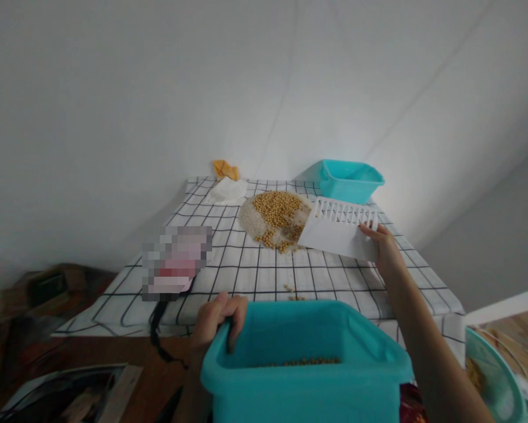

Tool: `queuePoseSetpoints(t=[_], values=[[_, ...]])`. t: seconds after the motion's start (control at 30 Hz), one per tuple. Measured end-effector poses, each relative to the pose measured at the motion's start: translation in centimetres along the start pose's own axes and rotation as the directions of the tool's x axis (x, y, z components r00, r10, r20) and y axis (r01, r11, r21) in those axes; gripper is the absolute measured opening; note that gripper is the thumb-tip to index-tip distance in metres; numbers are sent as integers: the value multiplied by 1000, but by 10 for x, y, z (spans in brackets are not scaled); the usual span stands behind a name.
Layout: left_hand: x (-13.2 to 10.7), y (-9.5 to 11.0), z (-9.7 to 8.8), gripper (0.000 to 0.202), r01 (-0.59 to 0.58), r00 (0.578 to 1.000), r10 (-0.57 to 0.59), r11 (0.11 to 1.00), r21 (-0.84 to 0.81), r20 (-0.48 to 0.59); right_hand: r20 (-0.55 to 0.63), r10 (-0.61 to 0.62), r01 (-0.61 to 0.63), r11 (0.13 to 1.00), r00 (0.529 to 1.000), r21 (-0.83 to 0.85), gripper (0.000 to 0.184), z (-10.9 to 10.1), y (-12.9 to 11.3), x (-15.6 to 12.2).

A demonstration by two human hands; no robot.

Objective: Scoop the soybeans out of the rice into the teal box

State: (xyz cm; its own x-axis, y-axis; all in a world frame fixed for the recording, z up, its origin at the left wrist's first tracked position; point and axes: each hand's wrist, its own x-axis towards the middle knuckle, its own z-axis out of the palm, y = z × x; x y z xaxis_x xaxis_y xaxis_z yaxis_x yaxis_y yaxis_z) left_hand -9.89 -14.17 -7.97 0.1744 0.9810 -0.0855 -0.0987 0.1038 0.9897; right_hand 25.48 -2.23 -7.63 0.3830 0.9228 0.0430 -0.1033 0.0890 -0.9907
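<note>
My left hand (219, 322) grips the near left rim of a turquoise plastic tub (369, 352) held at the table's front edge; a thin layer of soybeans (303, 362) lies inside it. My right hand (384, 249) reaches forward and holds a white slotted scoop (338, 232) by its right edge. The scoop's left edge rests against a pile of soybeans mixed with white rice (276, 218) on the checked tablecloth (255, 270).
A second turquoise tub (350, 179) stands at the back right of the table. A white cloth (226, 191) and an orange scrap (225, 169) lie at the back left. A few stray beans (292, 292) lie near the front. A black cord (158, 335) hangs off the front left.
</note>
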Motion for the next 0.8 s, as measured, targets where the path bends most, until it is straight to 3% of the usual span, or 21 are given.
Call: queuePoseSetpoints(t=[0.1,0.23,0.33,0.5,0.8], values=[[-3,-2,5,62,-23,998,16,992,-126,-57,12,-23,23,1000,1000,-13,33,0,1,1],[-4,-2,4,62,-34,999,29,992,-123,-44,-14,-26,26,1000,1000,-16,33,1,1,0],[-3,-3,1,62,-56,998,56,993,-106,0,67,-4,5,1000,998,-10,32,5,0,-5],[-3,-6,5,61,-75,997,68,981,-176,-45,270,57,-49,998,961,-37,35,12,-4,-14],[-3,-9,1,63,-73,997,72,983,-166,-14,302,130,-102,989,944,-108,33,9,-4,-15]])
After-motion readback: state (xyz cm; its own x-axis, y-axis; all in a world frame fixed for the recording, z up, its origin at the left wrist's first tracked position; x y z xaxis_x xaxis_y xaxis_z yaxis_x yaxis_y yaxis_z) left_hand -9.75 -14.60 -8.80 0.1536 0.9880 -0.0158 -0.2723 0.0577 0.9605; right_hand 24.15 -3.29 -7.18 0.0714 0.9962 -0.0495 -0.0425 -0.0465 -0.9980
